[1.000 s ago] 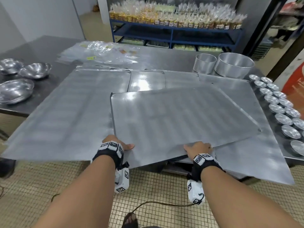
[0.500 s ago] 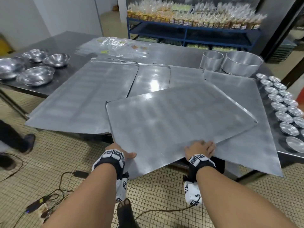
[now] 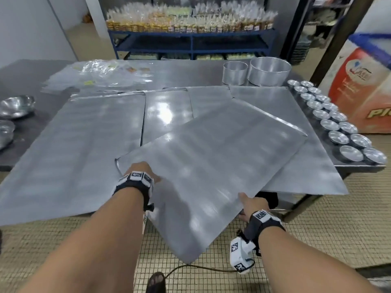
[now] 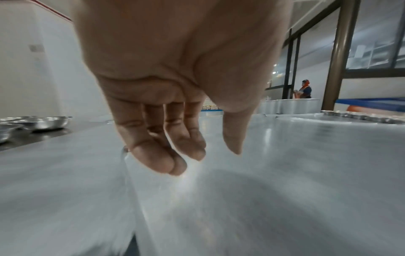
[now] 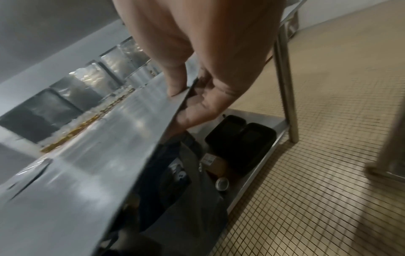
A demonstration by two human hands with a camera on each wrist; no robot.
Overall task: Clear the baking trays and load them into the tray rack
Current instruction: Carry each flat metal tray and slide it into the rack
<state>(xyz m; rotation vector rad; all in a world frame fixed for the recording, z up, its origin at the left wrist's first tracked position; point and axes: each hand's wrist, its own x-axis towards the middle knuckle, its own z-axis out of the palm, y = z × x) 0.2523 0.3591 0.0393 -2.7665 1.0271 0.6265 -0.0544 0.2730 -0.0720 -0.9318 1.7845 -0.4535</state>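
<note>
A large flat metal baking tray (image 3: 211, 161) lies askew on top of the other trays, one corner jutting over the floor toward me. My left hand (image 3: 139, 171) rests flat on its far-left corner. In the left wrist view the fingers (image 4: 166, 161) touch the tray (image 4: 285, 190) near its edge, with the thumb off to the side. My right hand (image 3: 249, 203) pinches the near right edge. In the right wrist view that hand (image 5: 186, 97) has its thumb on top of the tray (image 5: 109, 147) and its fingers underneath. No tray rack is in view.
More trays (image 3: 74, 144) cover the steel table (image 3: 190, 75), one (image 3: 306, 170) overhanging at the right. Round pans (image 3: 268, 70) stand behind, small tins (image 3: 338, 132) line the right edge, and bowls (image 3: 17, 104) sit left. Black containers (image 5: 241, 138) fill the lower shelf by a table leg (image 5: 285, 86).
The top tray has turned counterclockwise and slid toward me, further off the table. My left hand has shifted from its near edge to its far-left corner. The right hand keeps its hold.
</note>
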